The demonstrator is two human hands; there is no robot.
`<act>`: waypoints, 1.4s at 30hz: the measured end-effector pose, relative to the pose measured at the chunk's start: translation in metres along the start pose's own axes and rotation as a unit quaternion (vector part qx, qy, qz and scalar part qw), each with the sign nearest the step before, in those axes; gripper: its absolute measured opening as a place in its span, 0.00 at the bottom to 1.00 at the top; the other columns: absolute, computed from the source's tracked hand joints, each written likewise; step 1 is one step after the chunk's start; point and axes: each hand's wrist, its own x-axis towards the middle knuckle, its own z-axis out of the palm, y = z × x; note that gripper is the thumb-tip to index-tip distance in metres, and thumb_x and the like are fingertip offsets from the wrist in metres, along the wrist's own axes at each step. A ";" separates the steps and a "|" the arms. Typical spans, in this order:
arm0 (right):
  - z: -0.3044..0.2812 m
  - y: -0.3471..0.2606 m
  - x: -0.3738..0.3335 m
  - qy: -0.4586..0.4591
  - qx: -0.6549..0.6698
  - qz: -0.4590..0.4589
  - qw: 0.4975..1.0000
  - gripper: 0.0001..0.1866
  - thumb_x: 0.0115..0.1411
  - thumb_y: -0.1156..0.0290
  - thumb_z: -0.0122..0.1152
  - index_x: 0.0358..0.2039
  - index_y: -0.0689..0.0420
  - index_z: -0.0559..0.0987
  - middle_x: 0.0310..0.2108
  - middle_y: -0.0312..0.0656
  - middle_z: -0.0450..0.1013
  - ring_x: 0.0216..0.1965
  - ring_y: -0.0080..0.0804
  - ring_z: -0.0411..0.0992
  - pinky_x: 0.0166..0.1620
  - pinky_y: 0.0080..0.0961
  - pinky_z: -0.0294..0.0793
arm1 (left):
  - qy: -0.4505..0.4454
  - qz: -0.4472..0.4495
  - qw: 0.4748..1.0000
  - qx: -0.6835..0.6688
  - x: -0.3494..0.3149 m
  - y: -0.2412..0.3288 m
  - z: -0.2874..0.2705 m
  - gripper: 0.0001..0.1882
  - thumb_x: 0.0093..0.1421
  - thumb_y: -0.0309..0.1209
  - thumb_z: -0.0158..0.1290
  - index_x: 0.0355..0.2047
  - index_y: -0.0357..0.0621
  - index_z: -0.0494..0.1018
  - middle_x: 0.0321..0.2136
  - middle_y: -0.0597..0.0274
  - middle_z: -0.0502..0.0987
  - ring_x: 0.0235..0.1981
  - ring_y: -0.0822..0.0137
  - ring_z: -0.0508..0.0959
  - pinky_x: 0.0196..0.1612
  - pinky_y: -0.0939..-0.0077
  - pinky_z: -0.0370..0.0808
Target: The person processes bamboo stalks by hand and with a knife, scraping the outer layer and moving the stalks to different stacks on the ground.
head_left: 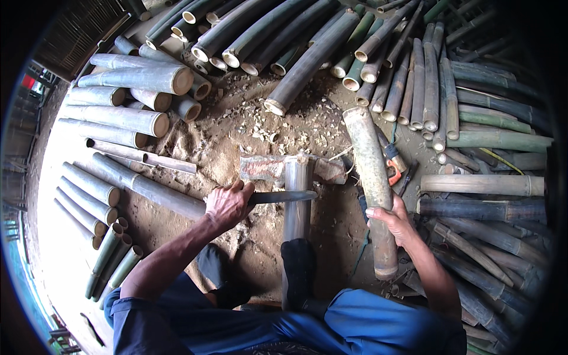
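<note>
My left hand (pixel 228 204) is closed around the handle of a machete (pixel 284 197). Its blade points right and passes over an upright-lying bamboo pole (pixel 297 219) between my feet. In my right hand (pixel 395 222) is a thick bamboo section (pixel 370 160) with pale, blotchy skin, gripped below its middle and tilted slightly, its far end leaning left. My dark-socked foot (pixel 299 263) rests on the pole between my legs. The far end of that pole lies across a short, rough wooden block (pixel 261 168).
Stacked bamboo poles lie at the left (pixel 124 120), at the far side (pixel 313 59) and along the right (pixel 482 185). Pale chips (pixel 296 127) litter the brown ground cloth. An orange-handled tool (pixel 393 170) lies partly behind the held section. A long pole (pixel 154 188) extends beside my left hand.
</note>
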 end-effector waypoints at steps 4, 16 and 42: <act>-0.005 0.006 0.004 -0.007 -0.073 -0.050 0.996 0.36 0.51 0.64 0.77 0.57 0.60 0.69 0.42 0.39 0.75 0.36 0.32 0.77 0.43 0.32 0.80 | -0.004 0.001 1.000 0.007 0.001 0.000 0.002 0.19 0.57 0.40 0.65 0.40 0.46 0.69 0.35 0.53 0.77 0.36 0.47 0.82 0.38 0.51 0.79; 0.023 -0.048 0.010 -0.223 -0.605 -0.548 0.532 0.46 0.36 0.62 0.82 0.57 0.56 0.71 0.37 0.42 0.69 0.36 0.38 0.74 0.39 0.36 0.76 | -0.029 -0.014 0.999 0.023 0.009 -0.003 0.005 0.06 0.64 0.33 0.54 0.38 0.47 0.75 0.33 0.52 0.81 0.29 0.49 0.84 0.31 0.50 0.80; 0.041 -0.049 0.042 -0.177 -0.744 -0.427 0.483 0.34 0.44 0.59 0.79 0.47 0.63 0.74 0.33 0.43 0.73 0.34 0.34 0.76 0.34 0.35 0.77 | -0.056 -0.042 0.996 0.050 0.012 -0.015 0.011 0.07 0.68 0.32 0.46 0.42 0.47 0.72 0.37 0.47 0.81 0.33 0.45 0.84 0.33 0.45 0.79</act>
